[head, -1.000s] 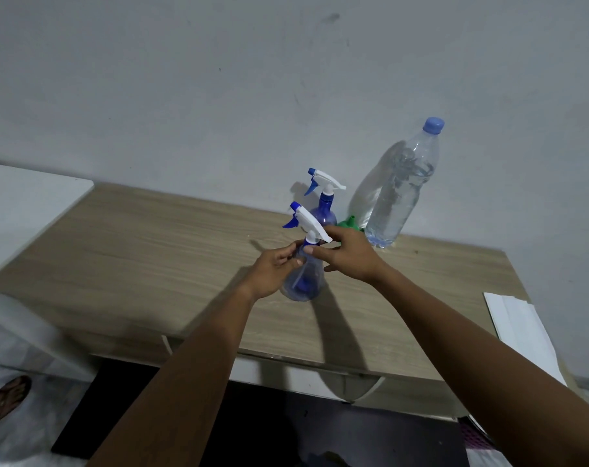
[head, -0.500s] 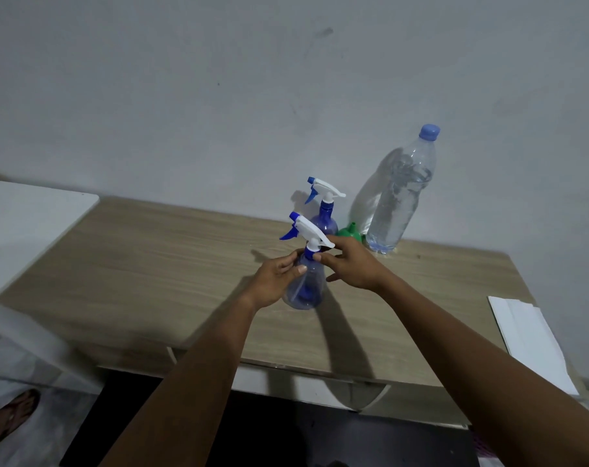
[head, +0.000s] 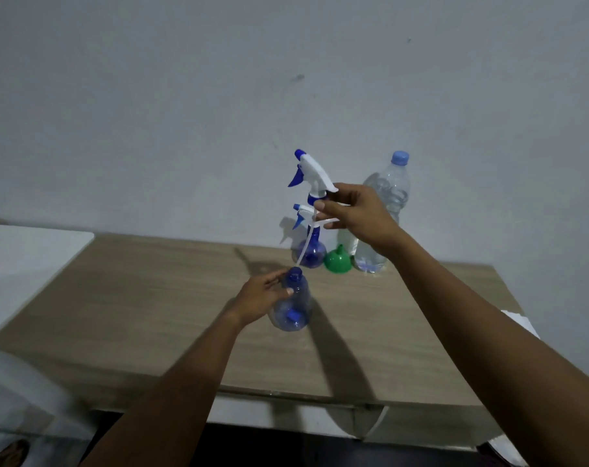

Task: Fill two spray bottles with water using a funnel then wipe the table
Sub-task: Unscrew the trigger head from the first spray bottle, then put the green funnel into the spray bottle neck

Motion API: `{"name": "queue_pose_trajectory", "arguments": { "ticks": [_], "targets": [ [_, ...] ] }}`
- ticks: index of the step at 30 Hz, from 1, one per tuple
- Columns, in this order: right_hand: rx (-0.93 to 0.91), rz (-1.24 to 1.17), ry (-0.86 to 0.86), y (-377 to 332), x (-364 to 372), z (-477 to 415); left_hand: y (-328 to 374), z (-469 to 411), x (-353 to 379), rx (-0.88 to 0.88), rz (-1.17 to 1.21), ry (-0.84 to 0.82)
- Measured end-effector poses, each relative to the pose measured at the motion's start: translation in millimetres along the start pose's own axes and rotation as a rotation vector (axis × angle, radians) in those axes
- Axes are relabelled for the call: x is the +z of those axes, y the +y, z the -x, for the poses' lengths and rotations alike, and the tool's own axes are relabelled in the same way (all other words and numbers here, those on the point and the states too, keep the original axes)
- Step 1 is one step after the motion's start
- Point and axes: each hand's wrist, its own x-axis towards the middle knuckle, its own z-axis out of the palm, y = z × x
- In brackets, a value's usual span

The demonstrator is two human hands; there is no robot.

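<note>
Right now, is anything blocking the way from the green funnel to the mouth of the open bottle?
Only the dip tube of the lifted sprayer head, held in the right hand, hangs just above the open bottle. Otherwise the table between the funnel and it looks clear.

A plain grey-white wall (head: 219,96) rises behind a light wood-grain counter (head: 151,298). A white surface (head: 23,257) adjoins at left; the lighting is dim.

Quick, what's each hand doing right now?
Left hand: closed around the open spray bottle.
Right hand: holding the removed spray head up.
</note>
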Motion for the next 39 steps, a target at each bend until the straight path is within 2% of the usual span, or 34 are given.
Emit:
{"name": "queue_pose_trajectory", "arguments": {
  "ticks": [5, 9, 15, 19, 26, 36, 39],
  "targets": [
    [-0.050, -0.026, 0.114, -17.2, -17.9, -14.8, 10.8, -6.0, 6.2, 0.009, -0.061, 0.064],
    [-0.010, -0.007, 0.174, -1.2, -21.2, -20.6, -0.3, -8.1, 10.5, 0.044, -0.163, 0.095],
    [0.182, 0.222, 0.116, 87.7, 6.4, -15.8, -3.2, 1.2, 0.8, 0.054, -0.124, 0.081],
    [0.289, 0.356, 0.001, 144.6, 38.7, -16.0, -9.5, 6.4, -14.4, 0.031, -0.098, 0.067],
    [0.373, 0.461, -0.107, 193.6, 90.3, -28.0, -16.6, 8.3, -23.7, 0.018, -0.092, 0.031],
    [0.458, 0.465, -0.079, 219.6, 109.0, -33.3, -16.0, -1.4, -30.4, 0.012, -0.052, 0.097],
    [0.451, 0.375, 0.055, 222.9, 99.8, -34.3, -14.7, -5.9, -33.9, -0.013, -0.044, 0.079]
  ]
}}
